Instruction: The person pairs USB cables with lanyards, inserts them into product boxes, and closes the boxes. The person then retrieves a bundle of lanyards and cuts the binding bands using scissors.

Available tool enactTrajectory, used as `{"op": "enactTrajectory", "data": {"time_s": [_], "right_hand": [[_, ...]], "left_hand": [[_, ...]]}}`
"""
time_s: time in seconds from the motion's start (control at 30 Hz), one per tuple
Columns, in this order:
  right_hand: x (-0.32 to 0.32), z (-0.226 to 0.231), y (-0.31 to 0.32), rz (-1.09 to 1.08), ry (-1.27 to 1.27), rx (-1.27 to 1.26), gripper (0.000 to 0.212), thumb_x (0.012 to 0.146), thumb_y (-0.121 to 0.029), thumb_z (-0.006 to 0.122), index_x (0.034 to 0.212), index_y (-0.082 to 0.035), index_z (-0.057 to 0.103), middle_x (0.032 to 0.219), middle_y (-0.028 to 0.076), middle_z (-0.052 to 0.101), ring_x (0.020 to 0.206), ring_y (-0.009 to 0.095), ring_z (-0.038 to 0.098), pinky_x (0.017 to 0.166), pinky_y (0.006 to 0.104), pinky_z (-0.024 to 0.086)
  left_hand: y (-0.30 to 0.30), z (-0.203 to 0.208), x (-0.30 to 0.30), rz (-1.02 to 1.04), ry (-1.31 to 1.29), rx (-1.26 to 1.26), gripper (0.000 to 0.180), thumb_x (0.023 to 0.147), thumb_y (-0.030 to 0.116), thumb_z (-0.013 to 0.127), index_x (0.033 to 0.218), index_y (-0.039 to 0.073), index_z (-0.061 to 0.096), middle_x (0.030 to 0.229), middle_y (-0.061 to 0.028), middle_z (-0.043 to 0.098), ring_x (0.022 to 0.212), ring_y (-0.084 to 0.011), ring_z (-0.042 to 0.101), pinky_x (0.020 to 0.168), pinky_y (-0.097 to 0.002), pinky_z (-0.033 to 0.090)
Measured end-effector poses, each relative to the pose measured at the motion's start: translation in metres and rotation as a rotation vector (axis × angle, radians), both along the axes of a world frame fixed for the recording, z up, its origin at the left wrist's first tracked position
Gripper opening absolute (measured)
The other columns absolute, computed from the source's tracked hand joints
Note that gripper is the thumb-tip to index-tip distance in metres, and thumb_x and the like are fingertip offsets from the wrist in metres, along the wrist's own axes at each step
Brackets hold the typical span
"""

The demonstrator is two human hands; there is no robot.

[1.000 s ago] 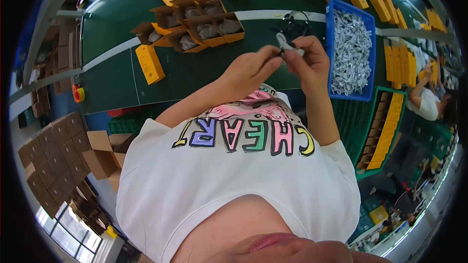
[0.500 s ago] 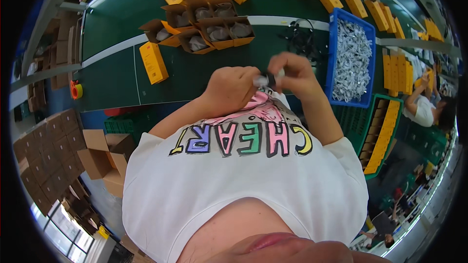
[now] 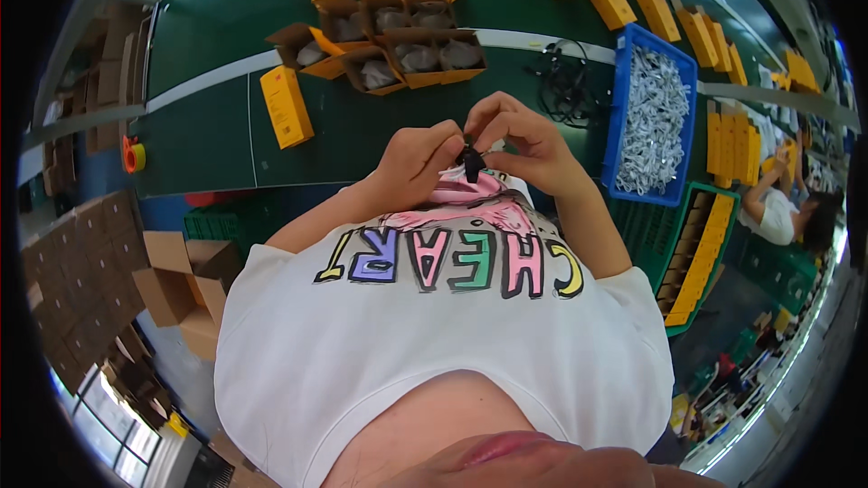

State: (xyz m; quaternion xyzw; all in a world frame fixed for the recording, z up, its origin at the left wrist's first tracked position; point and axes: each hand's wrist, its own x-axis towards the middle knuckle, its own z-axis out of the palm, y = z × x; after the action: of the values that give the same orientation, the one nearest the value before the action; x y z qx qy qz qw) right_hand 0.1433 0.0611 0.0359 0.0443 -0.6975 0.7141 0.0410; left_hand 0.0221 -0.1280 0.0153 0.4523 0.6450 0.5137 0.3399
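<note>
Close in front of my chest, my left hand and my right hand meet with pinched fingers. Between them is a small black piece, partly covered by the fingertips. Something thin and white shows beside it under the left fingers; its kind is too small to tell. Beyond my hands on the green table, open brown cartons stand in a cluster, each with a greyish wrapped item inside. To the right of them lies a tangle of black cables.
A blue bin full of white bundled cables stands at the right. Yellow boxes lie on the table, with more along its far side. A green crate of yellow boxes stands at lower right. A co-worker is beyond it.
My right hand has moved left toward my left hand, and the fingers of both now meet at the black piece. The view has shifted slightly.
</note>
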Motion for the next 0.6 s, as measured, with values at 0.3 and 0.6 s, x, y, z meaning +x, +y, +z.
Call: {"op": "enactTrajectory", "data": {"time_s": [0.3,0.6], "right_hand": [[-0.075,-0.042,-0.034,-0.044,-0.157,-0.102,0.016,0.086,0.006,0.064,0.099,-0.001,0.058,0.108,0.008,0.063,0.101,0.013,0.059,0.088,0.0261,0.047],[-0.138,-0.072,-0.053,-0.044,0.132,0.641,0.025,0.078,0.001,0.069,0.101,-0.004,0.061,0.093,0.011,0.065,0.089,0.028,0.064,0.080,0.0359,0.050]], "left_hand": [[-0.029,-0.052,-0.085,0.841,0.448,0.086,0.041,0.085,0.021,0.074,0.120,0.008,0.058,0.110,-0.0102,0.064,0.079,-0.0182,0.062,0.067,-0.0252,0.049],[-0.032,-0.090,-0.150,0.201,0.473,-0.401,0.049,0.075,0.023,0.080,0.119,0.013,0.064,0.103,-0.0125,0.071,0.095,-0.0309,0.068,0.083,-0.0385,0.054]]}}
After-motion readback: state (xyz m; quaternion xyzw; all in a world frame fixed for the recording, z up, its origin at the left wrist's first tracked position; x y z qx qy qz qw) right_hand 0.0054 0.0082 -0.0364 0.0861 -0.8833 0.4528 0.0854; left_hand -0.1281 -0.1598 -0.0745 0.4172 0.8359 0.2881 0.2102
